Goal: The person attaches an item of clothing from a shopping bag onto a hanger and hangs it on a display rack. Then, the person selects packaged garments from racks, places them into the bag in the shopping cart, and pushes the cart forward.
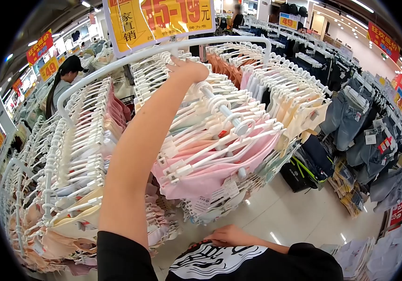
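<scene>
My left hand (187, 70) reaches over the middle rack, its fingers apart among white hangers just below the curved white top rail (149, 48). No garment is visibly held in it. Under and in front of the wrist, a metal bar (224, 110) carries closely packed hangers, and a pink garment (201, 179) hangs at the front. My right hand (229, 234) lies against the front of my black shirt (219, 262), fingers loosely bent and partly hard to make out, with nothing visible in it.
Hangers with pale clothes (77, 159) fill the left side. Denim garments (350, 112) hang at the right. A black bag (297, 175) stands on the tiled floor (280, 215). Another person (62, 79) is at the back left. A yellow price sign (161, 23) hangs above the rail.
</scene>
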A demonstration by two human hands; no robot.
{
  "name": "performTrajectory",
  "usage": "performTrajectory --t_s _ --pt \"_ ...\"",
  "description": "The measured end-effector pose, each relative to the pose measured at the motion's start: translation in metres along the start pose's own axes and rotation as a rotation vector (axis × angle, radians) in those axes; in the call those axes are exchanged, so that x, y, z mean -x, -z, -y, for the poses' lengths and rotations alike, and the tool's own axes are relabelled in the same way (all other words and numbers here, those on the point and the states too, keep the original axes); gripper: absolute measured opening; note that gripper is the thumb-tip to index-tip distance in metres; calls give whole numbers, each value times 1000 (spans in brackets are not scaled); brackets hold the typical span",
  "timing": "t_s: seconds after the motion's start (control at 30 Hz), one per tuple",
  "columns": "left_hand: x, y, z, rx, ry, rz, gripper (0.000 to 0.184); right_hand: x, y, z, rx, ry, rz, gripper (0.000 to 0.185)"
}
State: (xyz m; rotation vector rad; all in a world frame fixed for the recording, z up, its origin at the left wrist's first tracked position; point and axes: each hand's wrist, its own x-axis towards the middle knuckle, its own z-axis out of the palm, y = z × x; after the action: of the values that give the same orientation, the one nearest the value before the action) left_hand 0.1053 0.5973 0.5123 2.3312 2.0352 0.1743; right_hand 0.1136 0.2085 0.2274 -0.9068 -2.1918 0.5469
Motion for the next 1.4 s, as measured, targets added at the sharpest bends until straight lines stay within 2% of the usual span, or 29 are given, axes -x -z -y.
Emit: performTrajectory --t_s 0.07,0.13,0.2,0.3,0.4,0.6,0.7,0.83,0.9,1.0,1.1,1.2,1.27,1.37,1.4 --pt "6 2 0 -29 -32 26 64 2 -3 0 18 -22 15 25" --pt "16 11 2 -155 -193 89 54 -1 -3 1 56 -28 24 24" --pt "42 32 9 -349 -465 174 44 -6 0 4 73 -29 31 24" --pt "47 39 15 -337 -600 157 34 -12 2 7 66 -23 32 23" --pt "47 36 16 -282 -605 92 29 -13 -1 7 56 -17 20 23" --pt "39 40 22 -267 -661 117 28 -17 2 12 64 -7 23 23" --pt "36 39 27 44 -636 145 24 -14 1 16 74 -23 15 23" --pt "34 40 26 301 -440 274 59 -12 2 17 74 -34 -3 23" --pt "75 58 30 359 -365 331 77 -9 0 17 82 -38 -15 23" --pt "70 40 26 327 -272 40 53 -4 -5 15 90 -36 -48 23" --pt "58 44 31 457 -314 261 86 0 -8 15 91 -45 -68 23" --pt "71 50 33 464 -301 303 87 5 -6 15 91 -53 -18 24" --pt "57 44 32 399 -342 264 75 15 -4 13 86 -50 32 27" --pt "31 31 31 114 -527 110 42 39 9 15 36 -93 160 38" --pt "30 31 30 31 -566 89 37 46 17 17 36 -114 220 42"
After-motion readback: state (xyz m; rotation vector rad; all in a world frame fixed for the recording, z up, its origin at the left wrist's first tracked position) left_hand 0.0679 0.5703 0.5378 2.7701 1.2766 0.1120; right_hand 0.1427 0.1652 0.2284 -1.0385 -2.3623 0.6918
